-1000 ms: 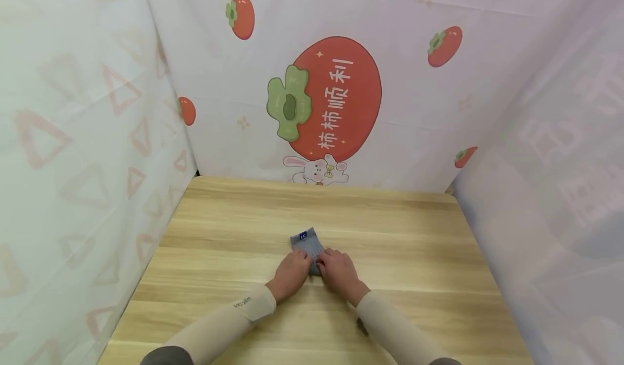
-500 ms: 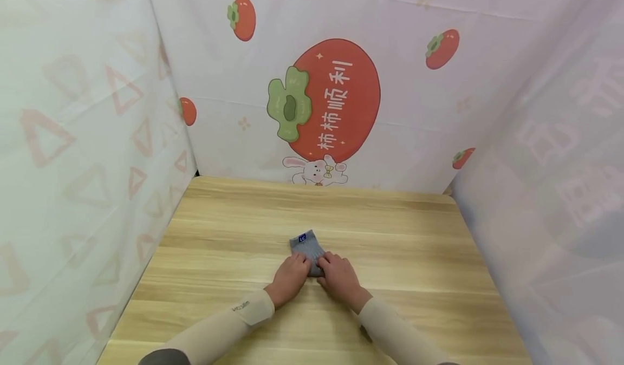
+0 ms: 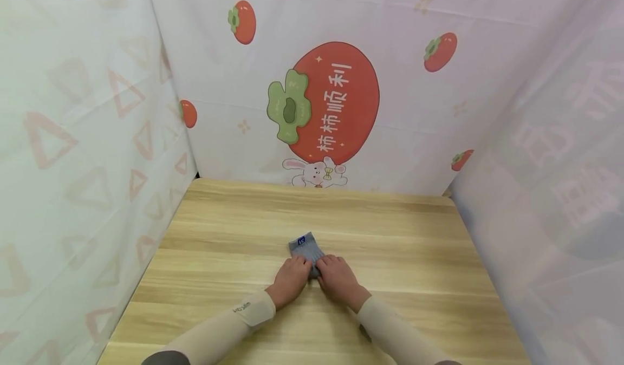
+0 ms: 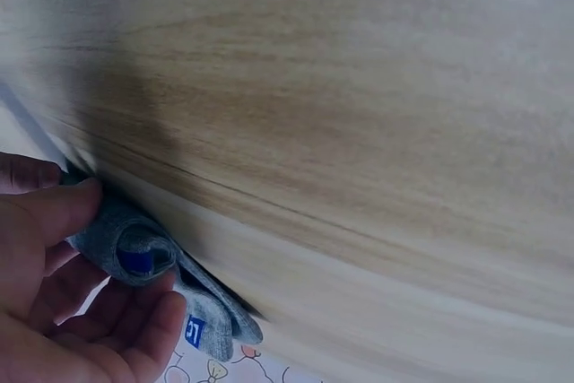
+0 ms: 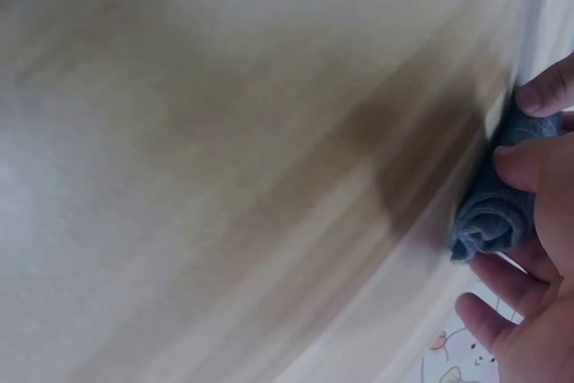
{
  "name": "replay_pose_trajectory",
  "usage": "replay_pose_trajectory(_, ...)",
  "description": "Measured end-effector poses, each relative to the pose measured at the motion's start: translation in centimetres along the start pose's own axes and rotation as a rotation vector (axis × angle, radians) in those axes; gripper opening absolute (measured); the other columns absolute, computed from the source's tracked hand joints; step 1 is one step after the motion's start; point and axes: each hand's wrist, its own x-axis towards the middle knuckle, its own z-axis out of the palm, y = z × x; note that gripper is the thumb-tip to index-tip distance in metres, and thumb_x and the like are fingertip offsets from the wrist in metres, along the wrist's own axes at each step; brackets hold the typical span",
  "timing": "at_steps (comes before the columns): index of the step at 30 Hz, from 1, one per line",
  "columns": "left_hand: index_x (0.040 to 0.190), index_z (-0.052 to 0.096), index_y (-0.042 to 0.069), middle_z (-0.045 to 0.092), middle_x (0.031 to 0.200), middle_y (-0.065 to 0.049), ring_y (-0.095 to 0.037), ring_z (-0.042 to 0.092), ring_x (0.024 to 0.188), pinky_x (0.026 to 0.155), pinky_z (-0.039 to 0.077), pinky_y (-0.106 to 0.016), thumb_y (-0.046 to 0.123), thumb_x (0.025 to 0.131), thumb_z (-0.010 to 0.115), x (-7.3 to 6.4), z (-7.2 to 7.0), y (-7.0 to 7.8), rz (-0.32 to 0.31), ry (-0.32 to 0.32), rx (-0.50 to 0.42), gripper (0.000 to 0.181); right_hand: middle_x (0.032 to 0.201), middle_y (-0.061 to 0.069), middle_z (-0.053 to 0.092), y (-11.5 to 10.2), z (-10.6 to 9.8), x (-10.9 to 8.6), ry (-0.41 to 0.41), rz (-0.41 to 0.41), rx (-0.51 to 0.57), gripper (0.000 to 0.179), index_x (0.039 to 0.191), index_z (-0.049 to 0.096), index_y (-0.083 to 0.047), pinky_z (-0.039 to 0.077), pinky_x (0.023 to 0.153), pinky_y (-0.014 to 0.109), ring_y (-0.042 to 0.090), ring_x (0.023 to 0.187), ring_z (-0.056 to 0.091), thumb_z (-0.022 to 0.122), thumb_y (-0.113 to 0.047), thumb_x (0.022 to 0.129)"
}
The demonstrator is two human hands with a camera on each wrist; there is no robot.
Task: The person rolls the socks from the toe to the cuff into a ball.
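A pair of grey ribbed socks (image 3: 303,249) lies on the wooden table, the near part rolled up and the flat cuff with a blue label pointing away from me. My left hand (image 3: 290,281) grips the left end of the roll, thumb on the near side and fingers bent over it. On the other end, my right hand (image 3: 338,278) holds it the same way. The left wrist view shows the coiled socks (image 4: 121,230) with one blue label inside the curl and another on the loose cuff. A tight spiral shows at the end of the socks (image 5: 493,213) in the right wrist view.
The wooden table (image 3: 390,235) reaches back to a white cloth (image 3: 414,121) printed with persimmons and a rabbit. More cloth walls stand at the left (image 3: 88,154) and right (image 3: 546,191). A small dark object (image 3: 363,332) shows partly beneath the right sleeve.
Both hands stay on the socks, with the right fingers and thumb shifting slightly on the roll. The head view has tilted up a little.
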Motion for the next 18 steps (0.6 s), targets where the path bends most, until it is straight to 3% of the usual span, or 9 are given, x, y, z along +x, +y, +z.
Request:
replay_pose_trajectory(6, 0.093, 0.065, 0.008, 0.066, 0.086, -0.005, -0.020, 0.064, 0.080, 0.068, 0.053, -0.033, 0.026, 0.079, 0.085, 0.3, -0.3, -0.2, -0.015, -0.087, -0.040, 0.031, 0.104, 0.005, 0.071, 0.4, -0.5, 0.8, -0.070, -0.012, 0.035, 0.017, 0.100, 0.064, -0.012, 0.053, 0.083, 0.040, 0.022, 0.101, 0.065, 0.068, -0.027, 0.094)
replay_pose_trajectory(12, 0.098, 0.066, 0.007, 0.067, 0.092, -0.007, -0.022, 0.066, 0.085, 0.075, 0.055, -0.035, 0.030, 0.079, 0.085, 0.4, -0.1, -0.4, -0.021, -0.160, -0.095, 0.036, 0.113, 0.004, 0.068, 0.8, -0.7, 1.0, -0.091, -0.082, 0.045, 0.021, 0.106, 0.068, -0.011, 0.054, 0.089, 0.040, 0.023, 0.109, 0.063, 0.070, -0.027, 0.093)
replay_pose_trajectory(18, 0.097, 0.067, 0.004, 0.063, 0.091, -0.007, -0.021, 0.063, 0.083, 0.074, 0.055, -0.033, 0.028, 0.081, 0.084, 0.3, -0.2, -0.6, -0.019, -0.162, -0.097, 0.033, 0.100, 0.002, 0.068, 0.7, -1.1, 1.3, -0.159, -0.116, 0.040, 0.017, 0.103, 0.064, -0.013, 0.054, 0.082, 0.037, 0.019, 0.089, 0.064, 0.065, -0.029, 0.097)
